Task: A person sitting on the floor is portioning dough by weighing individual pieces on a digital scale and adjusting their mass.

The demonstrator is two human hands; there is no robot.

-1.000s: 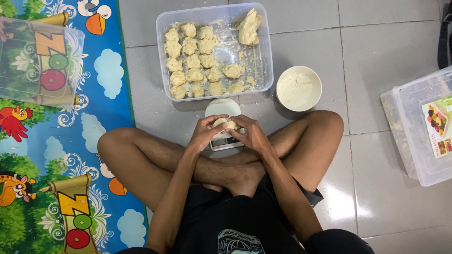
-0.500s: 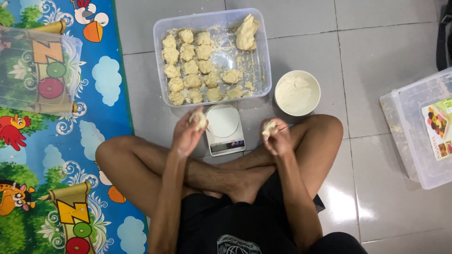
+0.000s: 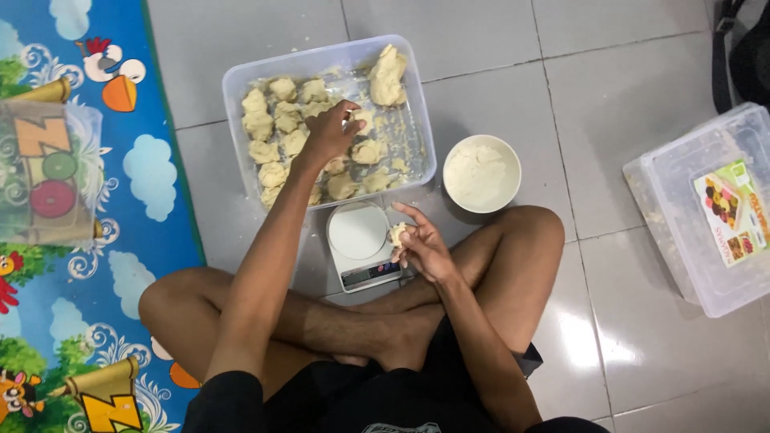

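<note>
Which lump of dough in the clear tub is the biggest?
The tall lump in the tub's far right corner; the others are small, portioned pieces laid in rows.

A white bowl of flour (image 3: 482, 173), a colourful play mat (image 3: 88, 240), and a lidded clear box (image 3: 706, 208) on grey tiles.

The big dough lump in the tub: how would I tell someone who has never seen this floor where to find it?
Start at the clear plastic tub on the grey tiles, just beyond the white kitchen scale. Look to its far right corner, past the left hand. The big dough lump stands there alone, far larger and taller than the small portioned pieces in rows.
</note>
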